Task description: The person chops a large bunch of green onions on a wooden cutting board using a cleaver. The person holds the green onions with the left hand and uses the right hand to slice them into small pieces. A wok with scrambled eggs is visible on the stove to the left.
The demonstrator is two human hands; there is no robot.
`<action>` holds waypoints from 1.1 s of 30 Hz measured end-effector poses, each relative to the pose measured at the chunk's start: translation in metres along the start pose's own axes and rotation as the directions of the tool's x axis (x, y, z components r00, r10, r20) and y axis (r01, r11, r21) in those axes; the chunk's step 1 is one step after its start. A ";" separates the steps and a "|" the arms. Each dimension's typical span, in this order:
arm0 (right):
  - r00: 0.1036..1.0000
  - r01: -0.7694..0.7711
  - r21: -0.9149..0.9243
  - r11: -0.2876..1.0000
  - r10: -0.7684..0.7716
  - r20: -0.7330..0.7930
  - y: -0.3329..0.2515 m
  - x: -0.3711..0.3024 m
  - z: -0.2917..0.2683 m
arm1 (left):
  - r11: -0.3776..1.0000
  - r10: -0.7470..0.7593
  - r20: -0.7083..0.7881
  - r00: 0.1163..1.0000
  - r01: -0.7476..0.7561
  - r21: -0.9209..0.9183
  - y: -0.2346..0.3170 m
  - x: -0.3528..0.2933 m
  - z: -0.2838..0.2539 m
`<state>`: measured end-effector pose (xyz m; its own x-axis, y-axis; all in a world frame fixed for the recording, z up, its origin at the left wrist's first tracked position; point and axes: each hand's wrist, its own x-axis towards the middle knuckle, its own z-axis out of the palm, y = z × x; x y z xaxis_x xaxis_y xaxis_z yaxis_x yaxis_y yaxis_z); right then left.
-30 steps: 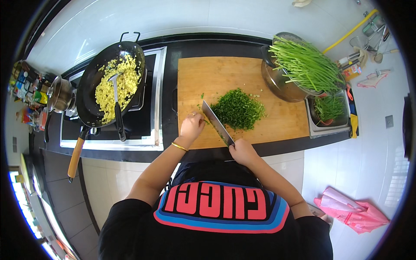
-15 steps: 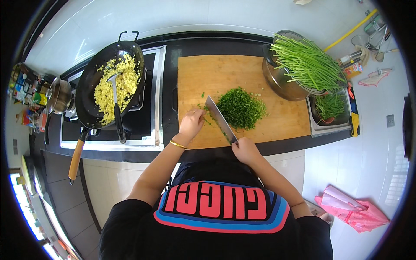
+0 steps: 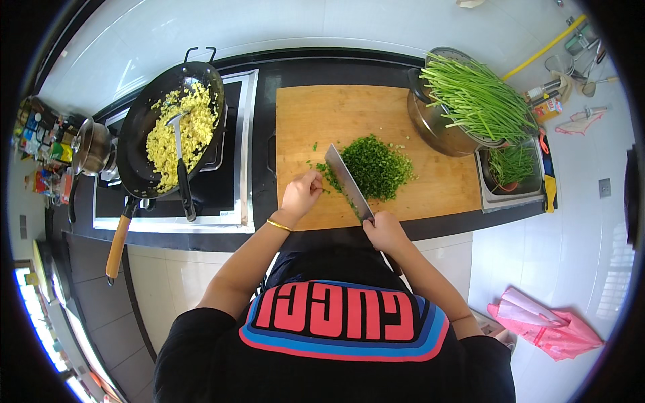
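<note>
My right hand (image 3: 385,231) is closed round the handle of a cleaver (image 3: 348,178), whose broad blade slants up and left over the cutting board (image 3: 322,111). Against the blade's right side lies a heap of finely chopped green chives (image 3: 377,168). A few loose green bits are scattered to the left of the blade. Just there my left hand (image 3: 302,193), with a gold bangle at the wrist, has its fingers curled together above the board. Whether anything small is pinched in those fingers is hidden.
On the stove at left sits a wok (image 3: 138,158) of scrambled egg with a black-handled spatula (image 3: 182,176) in it. Whole chives (image 3: 474,97) lie across a pot (image 3: 430,127) at the board's right. A sink (image 3: 510,195) holds more greens beyond.
The cleaver and my right hand have shifted slightly right, bringing the blade closer to the chopped heap. My left hand has moved a little to the right too.
</note>
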<state>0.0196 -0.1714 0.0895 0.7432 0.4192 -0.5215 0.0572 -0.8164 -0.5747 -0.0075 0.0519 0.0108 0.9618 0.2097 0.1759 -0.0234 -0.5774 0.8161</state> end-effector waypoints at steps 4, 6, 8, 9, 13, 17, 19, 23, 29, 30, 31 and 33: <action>1.000 0.011 0.017 1.000 -0.011 -0.013 0.001 0.000 0.003 | 0.995 -0.023 0.021 1.000 0.021 0.100 0.004 0.002 0.004; 1.000 0.012 -0.015 1.000 -0.012 0.001 -0.004 -0.003 0.000 | 0.989 -0.089 -0.026 0.996 0.091 0.116 0.005 0.002 0.011; 1.000 0.023 -0.057 0.998 -0.023 0.005 -0.005 -0.004 -0.001 | 0.988 -0.148 -0.101 0.984 0.151 0.026 0.006 -0.002 0.016; 0.999 0.037 -0.084 0.996 -0.037 0.005 -0.004 -0.006 0.000 | 0.984 -0.180 -0.136 0.974 0.179 -0.020 0.006 -0.005 0.017; 0.997 0.070 -0.179 0.981 -0.062 0.050 -0.004 -0.008 0.004 | 0.987 -0.159 -0.201 0.967 0.160 -0.012 0.009 -0.013 0.016; 0.998 0.052 -0.227 0.973 -0.041 0.050 -0.003 -0.006 0.013 | 0.986 -0.162 -0.201 0.966 0.167 0.012 0.009 -0.009 0.019; 0.998 0.054 -0.265 0.963 -0.055 0.004 -0.009 -0.004 0.021 | 0.983 -0.172 -0.196 0.965 0.181 0.027 0.008 -0.006 0.020; 0.993 0.080 -0.185 0.980 -0.094 -0.066 -0.010 0.013 0.027 | 0.974 -0.179 -0.199 0.964 0.202 0.101 0.011 -0.004 0.022; 0.994 0.055 -0.119 0.991 -0.066 -0.087 -0.007 0.002 0.005 | 0.972 -0.198 -0.276 0.941 0.225 0.072 0.008 -0.007 0.027; 0.994 0.072 -0.136 0.988 -0.081 -0.067 -0.006 0.001 0.003 | 0.968 -0.217 -0.283 0.934 0.244 0.063 0.009 -0.007 0.028; 0.994 0.088 -0.152 0.985 -0.096 -0.048 -0.006 0.000 0.001 | 0.970 -0.214 -0.293 0.932 0.237 0.045 0.007 -0.007 0.029; 0.996 0.080 -0.206 0.975 -0.086 -0.017 -0.005 -0.002 0.003 | 0.975 -0.209 -0.315 0.926 0.224 0.011 0.003 -0.007 0.033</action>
<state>0.0157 -0.1664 0.0914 0.7468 0.4809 -0.4593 0.2531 -0.8443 -0.4724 -0.0057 0.0228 -0.0065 0.8097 0.5631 0.1655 0.1954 -0.5245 0.8287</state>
